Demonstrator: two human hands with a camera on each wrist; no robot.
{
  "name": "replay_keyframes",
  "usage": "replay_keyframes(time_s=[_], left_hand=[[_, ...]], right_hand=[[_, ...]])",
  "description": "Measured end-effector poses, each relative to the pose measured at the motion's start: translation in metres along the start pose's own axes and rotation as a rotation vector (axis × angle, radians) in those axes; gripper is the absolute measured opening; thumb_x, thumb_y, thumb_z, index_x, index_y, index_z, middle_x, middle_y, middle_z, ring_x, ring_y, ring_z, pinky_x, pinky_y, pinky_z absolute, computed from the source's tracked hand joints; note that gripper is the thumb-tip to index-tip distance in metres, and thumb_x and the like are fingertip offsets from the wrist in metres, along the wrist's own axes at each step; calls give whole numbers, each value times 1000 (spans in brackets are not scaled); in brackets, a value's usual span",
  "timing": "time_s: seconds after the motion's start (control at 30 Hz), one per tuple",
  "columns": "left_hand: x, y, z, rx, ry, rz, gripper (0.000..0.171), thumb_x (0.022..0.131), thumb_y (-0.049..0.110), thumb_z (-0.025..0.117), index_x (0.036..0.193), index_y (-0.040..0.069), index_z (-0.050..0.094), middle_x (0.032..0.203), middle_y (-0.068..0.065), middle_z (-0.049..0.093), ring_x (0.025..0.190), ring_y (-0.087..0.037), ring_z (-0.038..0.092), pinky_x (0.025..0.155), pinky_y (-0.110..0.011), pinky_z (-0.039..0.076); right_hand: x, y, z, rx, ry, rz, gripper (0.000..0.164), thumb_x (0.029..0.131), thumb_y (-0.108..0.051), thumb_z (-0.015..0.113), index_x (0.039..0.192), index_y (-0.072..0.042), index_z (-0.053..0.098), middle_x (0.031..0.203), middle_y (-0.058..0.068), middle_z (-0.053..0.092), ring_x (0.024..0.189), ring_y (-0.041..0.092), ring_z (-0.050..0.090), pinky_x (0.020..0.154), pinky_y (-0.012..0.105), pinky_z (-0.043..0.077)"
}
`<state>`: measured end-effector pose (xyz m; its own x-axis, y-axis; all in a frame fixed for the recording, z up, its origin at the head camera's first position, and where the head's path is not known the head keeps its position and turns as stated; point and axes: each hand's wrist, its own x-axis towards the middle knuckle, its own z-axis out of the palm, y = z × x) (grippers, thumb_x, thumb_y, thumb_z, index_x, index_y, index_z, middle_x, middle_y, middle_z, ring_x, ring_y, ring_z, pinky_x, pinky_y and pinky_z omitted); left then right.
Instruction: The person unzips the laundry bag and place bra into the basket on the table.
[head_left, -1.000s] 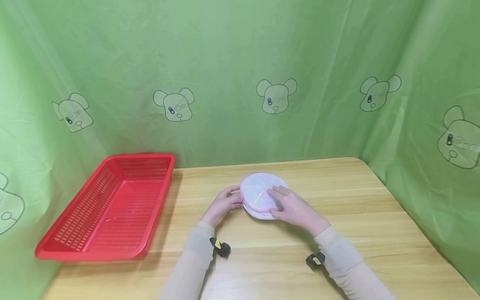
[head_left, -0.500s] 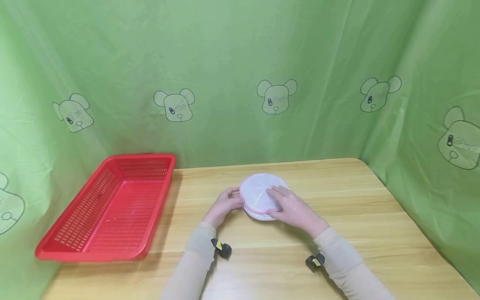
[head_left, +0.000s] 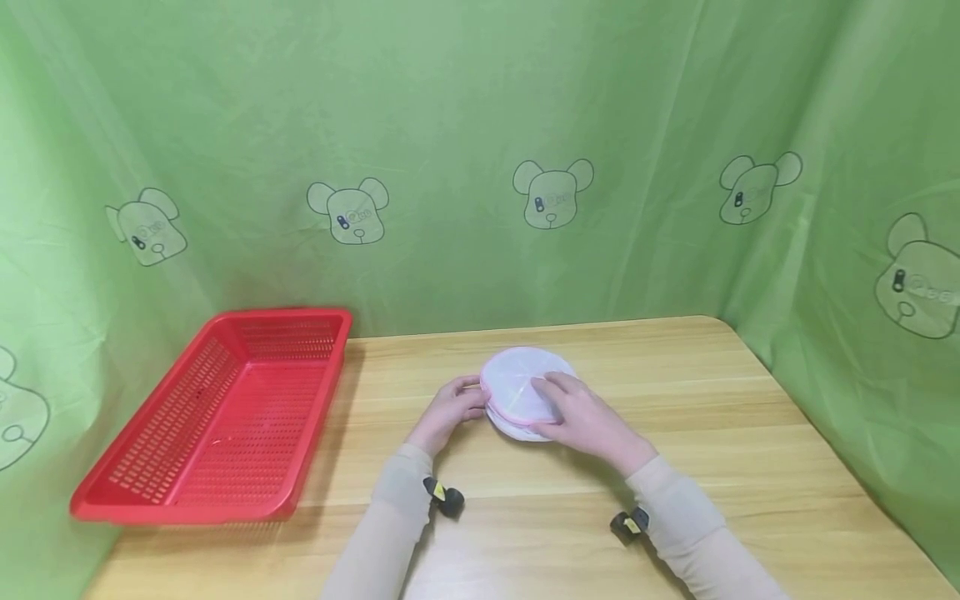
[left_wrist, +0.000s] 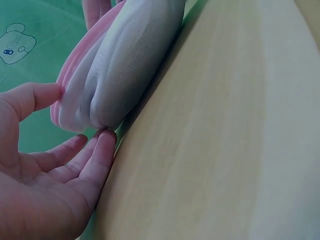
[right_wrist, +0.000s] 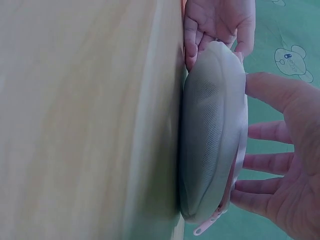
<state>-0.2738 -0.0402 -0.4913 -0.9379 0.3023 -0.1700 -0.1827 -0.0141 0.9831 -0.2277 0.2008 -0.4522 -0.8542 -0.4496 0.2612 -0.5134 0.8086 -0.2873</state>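
Note:
A round white mesh laundry bag (head_left: 516, 385) with a pink zip lies on the wooden table, a little right of the middle. My left hand (head_left: 447, 412) holds its left edge. In the left wrist view, one fingertip of this hand is on the pink zip (left_wrist: 80, 50), and other fingertips are at the bag's underside. My right hand (head_left: 596, 423) rests its thumb and fairly straight fingertips on the upper face from the right. The right wrist view shows the bag side-on, puffed and thick, with a pink zip pull (right_wrist: 204, 228) at one end.
A red plastic basket (head_left: 288, 467) with perforated walls stands on the left of the table (head_left: 517, 533). Green curtains (head_left: 450, 100) printed with bear heads enclose the back and both sides.
Both hands stay at the bag in nearly the same place. The right hand's fingers shift very slightly on the upper face.

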Motion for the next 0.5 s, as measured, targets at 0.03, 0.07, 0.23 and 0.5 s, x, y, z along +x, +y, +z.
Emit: replay_keyframes(time_s=[0.03, 0.07, 0.23, 0.5], left_hand=[[0, 0, 0, 5, 3, -1, 58, 90, 17, 65, 139, -4, 44, 125, -21, 61, 96, -13, 65, 96, -31, 56], [1, 0, 0, 6, 7, -7, 58, 90, 18, 66, 139, -4, 44, 124, -20, 62, 95, -13, 65, 95, -31, 56], [2, 0, 1, 19, 15, -10, 58, 90, 21, 66, 138, -4, 45, 122, -18, 63, 94, -12, 65, 96, -31, 56], [0, 1, 1, 18, 18, -6, 55, 90, 15, 65, 137, -5, 46, 128, -22, 60, 95, -11, 64, 99, -34, 54]], right_hand=[[0, 0, 0, -3, 1, -1, 76, 81, -45, 74, 140, -4, 50, 139, 25, 50, 126, 43, 51, 106, 55, 45], [0, 0, 0, -6, 2, -2, 76, 81, -45, 74, 140, -4, 50, 139, 25, 50, 126, 42, 51, 106, 55, 45], [0, 0, 1, -8, 4, 0, 75, 81, -44, 75, 140, -5, 50, 140, 26, 49, 126, 43, 51, 106, 56, 45], [0, -2, 0, -8, -7, 9, 74, 82, -45, 74, 140, -6, 51, 140, 26, 48, 127, 44, 50, 107, 56, 44]])
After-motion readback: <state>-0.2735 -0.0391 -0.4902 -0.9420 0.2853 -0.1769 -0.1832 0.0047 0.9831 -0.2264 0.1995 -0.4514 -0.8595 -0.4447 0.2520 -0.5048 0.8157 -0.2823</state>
